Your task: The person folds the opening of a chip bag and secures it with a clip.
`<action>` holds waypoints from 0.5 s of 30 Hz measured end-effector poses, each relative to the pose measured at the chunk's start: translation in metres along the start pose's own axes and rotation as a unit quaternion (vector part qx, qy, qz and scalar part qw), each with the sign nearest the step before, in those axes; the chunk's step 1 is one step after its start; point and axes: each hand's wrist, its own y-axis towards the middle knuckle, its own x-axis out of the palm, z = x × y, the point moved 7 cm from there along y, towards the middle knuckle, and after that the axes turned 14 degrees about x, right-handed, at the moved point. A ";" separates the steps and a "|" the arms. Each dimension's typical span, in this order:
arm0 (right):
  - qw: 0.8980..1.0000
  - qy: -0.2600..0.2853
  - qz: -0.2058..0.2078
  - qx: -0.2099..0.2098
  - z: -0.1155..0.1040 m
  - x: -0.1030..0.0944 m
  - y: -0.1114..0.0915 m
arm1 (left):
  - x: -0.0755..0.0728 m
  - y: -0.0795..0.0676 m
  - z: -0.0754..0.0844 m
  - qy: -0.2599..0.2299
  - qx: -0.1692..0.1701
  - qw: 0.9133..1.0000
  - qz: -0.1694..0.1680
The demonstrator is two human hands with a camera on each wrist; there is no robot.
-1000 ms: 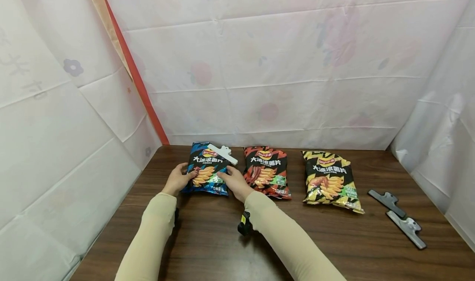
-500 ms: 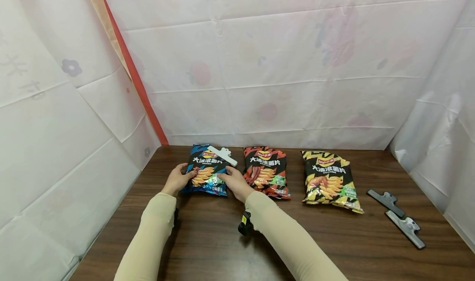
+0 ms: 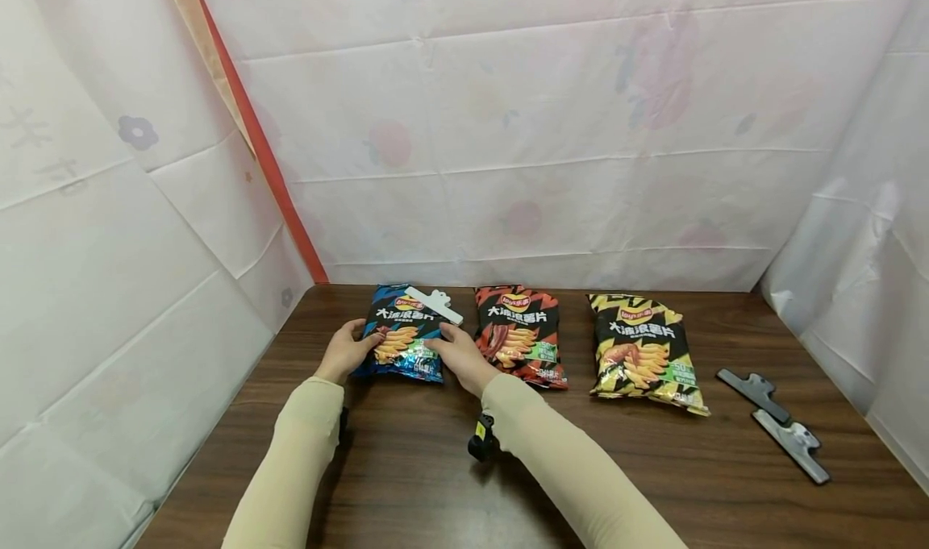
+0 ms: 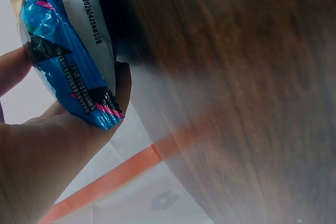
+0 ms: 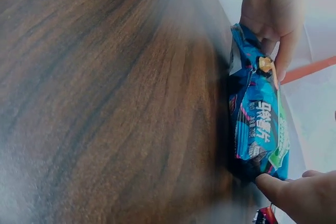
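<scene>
A blue and black bag of potato chips (image 3: 402,331) is at the far left of the table, with a white clip (image 3: 434,304) across its upper right corner. My left hand (image 3: 344,351) grips its left side, thumb on the front and fingers behind. On the opposite side my right hand (image 3: 461,359) holds it, thumb lying over the front. In the left wrist view the bag's crimped lower end (image 4: 79,72) rests against the left palm. The right wrist view shows the blue bag (image 5: 257,124) between both hands, close over the table.
A red chip bag (image 3: 518,335) lies just right of my right hand. Farther right is a yellow chip bag (image 3: 646,354), its top right corner slanted. Two grey clips (image 3: 755,393) lie near the right edge of the brown table (image 3: 450,484). White sheeting (image 3: 522,130) encloses the back and sides.
The top edge of the blue chip bag has dropped slightly. Both hands keep their hold in nearly the same place, and the other bags and clips stay put.
</scene>
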 end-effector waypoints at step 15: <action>1.000 -0.016 -0.013 -0.006 -0.006 -0.010 -0.013 | -0.001 0.001 0.002 0.000 0.007 1.000 0.008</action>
